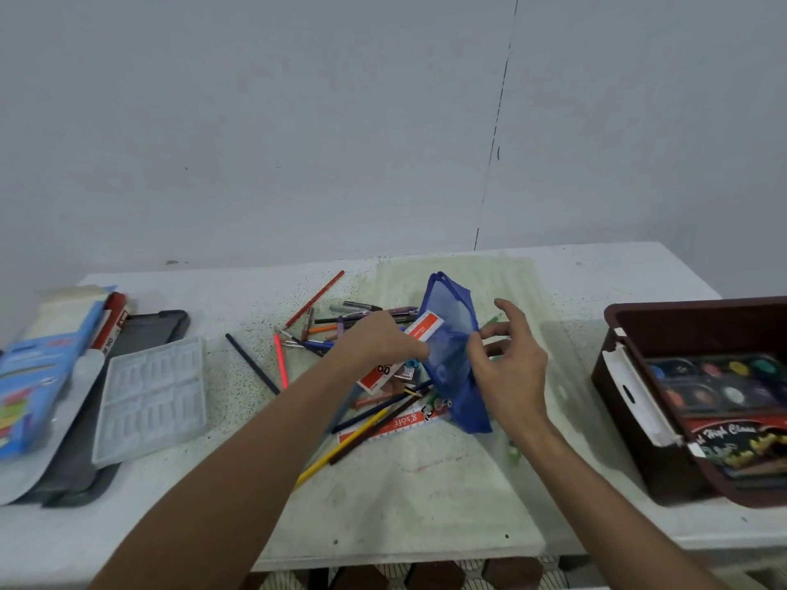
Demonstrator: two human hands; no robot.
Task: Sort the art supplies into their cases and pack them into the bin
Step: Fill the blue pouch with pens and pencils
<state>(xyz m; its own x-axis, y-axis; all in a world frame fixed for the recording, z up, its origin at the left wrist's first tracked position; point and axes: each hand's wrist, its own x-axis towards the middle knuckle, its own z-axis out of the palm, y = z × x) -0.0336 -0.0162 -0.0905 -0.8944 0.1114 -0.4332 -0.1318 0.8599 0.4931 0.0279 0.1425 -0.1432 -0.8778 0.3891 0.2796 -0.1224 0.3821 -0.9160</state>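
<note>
A blue mesh pouch (452,334) stands tilted above a pile of pencils and pens (340,330) in the middle of the table. My right hand (509,368) pinches the pouch's right edge, its upper fingers spread. My left hand (381,338) grips a red and white box (421,327) whose end is at the pouch's mouth. Coloured pencils (362,427) and a red-edged ruler (396,425) lie under my left forearm.
A brown bin (639,325) at the right holds a paint palette set (719,385). At the left lie a clear plastic tray (149,398), a dark case (149,330) and a blue package (34,376). A wall stands behind the white table (426,483).
</note>
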